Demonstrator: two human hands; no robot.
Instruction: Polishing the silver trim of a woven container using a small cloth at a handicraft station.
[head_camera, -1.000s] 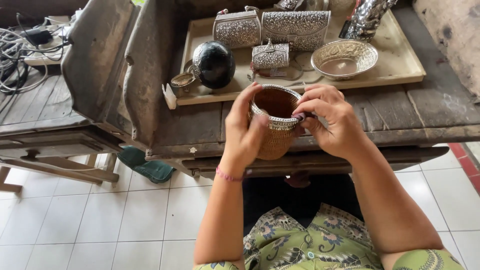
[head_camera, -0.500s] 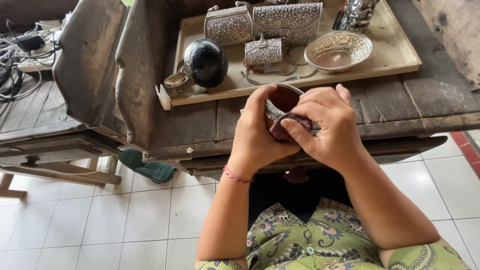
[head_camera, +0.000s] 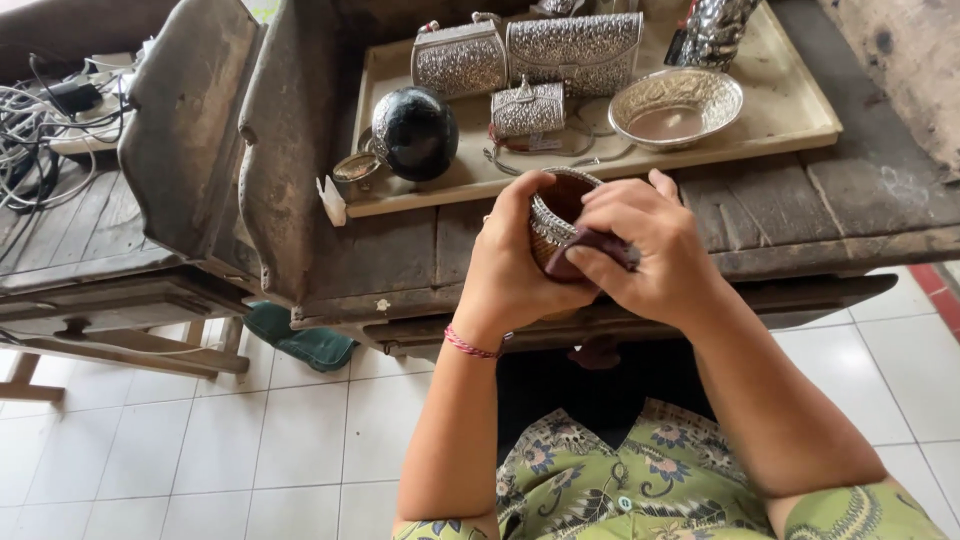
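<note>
Spanning the scene, a weathered wooden tabletop (head_camera: 800, 215) carries a pale tray (head_camera: 790, 105) of embossed silver boxes, a silver bowl (head_camera: 676, 106) and a black round vessel (head_camera: 415, 132). Above the tabletop's near edge, the left hand (head_camera: 510, 275) wraps its grip around a small embossed cup (head_camera: 555, 215). The right hand (head_camera: 645, 250) pinches a dark tool (head_camera: 590, 252) against the cup's side.

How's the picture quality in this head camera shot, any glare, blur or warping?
Head view: soft daylight, sharp focus on both hands, left hand and right hand, around the silver-rimmed cup; bright glints on the silver bowl and black ball; wide-angle bending at edges; white floor tiles slightly washed out.
</note>
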